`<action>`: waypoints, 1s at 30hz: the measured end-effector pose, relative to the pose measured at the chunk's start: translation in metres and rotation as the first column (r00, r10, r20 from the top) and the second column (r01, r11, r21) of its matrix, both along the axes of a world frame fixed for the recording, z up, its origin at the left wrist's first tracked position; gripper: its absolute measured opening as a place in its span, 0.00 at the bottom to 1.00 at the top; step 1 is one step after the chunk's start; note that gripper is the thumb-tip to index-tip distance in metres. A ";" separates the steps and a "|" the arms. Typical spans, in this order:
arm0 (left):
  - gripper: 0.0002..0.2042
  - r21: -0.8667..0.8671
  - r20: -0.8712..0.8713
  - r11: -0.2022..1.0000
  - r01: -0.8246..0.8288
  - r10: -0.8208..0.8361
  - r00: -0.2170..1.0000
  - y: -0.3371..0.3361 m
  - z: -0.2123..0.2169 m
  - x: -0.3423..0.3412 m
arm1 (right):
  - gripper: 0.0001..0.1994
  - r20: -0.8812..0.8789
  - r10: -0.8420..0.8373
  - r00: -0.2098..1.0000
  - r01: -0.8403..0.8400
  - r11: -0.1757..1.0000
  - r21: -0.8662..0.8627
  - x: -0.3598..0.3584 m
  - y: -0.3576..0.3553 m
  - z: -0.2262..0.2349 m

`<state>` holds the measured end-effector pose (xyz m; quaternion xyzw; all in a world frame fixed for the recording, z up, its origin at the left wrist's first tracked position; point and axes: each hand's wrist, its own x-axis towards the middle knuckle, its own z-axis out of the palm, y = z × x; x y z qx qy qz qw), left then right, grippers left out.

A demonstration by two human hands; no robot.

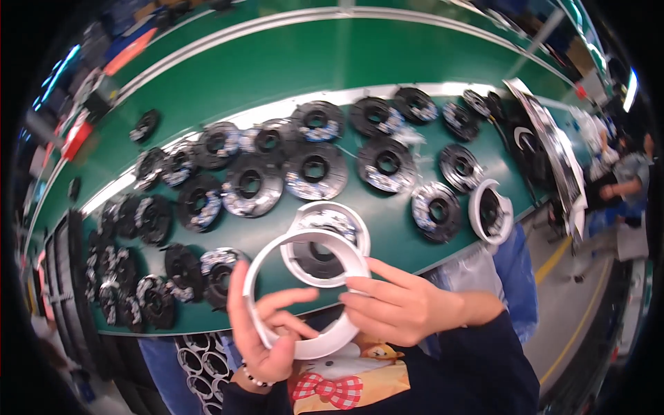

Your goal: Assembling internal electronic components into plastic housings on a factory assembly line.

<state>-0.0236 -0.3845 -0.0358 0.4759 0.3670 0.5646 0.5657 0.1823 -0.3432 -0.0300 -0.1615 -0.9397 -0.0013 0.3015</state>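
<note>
A white plastic ring (337, 335) is held up in front of me, over the near edge of the table. My left hand (266, 335) grips its left side, some fingers reaching through the opening. The fingers of my right hand (404, 304) are closed on its right rim. Just behind it, a second white ring (364, 235) lies on the table around a black disc-shaped part (318, 266) with shiny pieces on it; the held ring partly hides both. Nearby on the left lies another black disc (216, 270).
Rows of similar black discs (315, 171) cover the green table (387, 259). At the right, a white ring (508, 232) surrounds one disc. Black crates (59, 277) stand at the left; more white rings (190, 361) sit below the table edge. People (622, 180) are at far right.
</note>
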 end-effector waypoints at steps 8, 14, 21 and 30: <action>0.37 0.020 -0.220 0.978 0.207 -0.198 0.955 0.003 0.006 -0.013 | 0.45 -0.132 0.009 0.991 -0.072 0.873 -0.482 -0.025 0.009 0.016; 0.41 0.084 -0.562 0.939 0.332 -0.231 0.795 0.018 0.020 -0.031 | 0.52 -0.193 0.059 0.979 -0.151 0.849 -0.506 -0.036 0.031 0.009; 0.14 0.344 -0.852 0.928 0.141 0.246 0.462 0.157 0.045 -0.109 | 0.62 -0.580 -0.285 0.763 -0.221 0.728 -0.648 -0.018 0.059 -0.005; 0.17 0.446 -0.892 0.809 -0.383 0.367 -0.264 0.378 -0.040 -0.249 | 0.62 -0.685 -0.503 0.528 -0.213 0.702 -0.680 -0.025 0.093 -0.034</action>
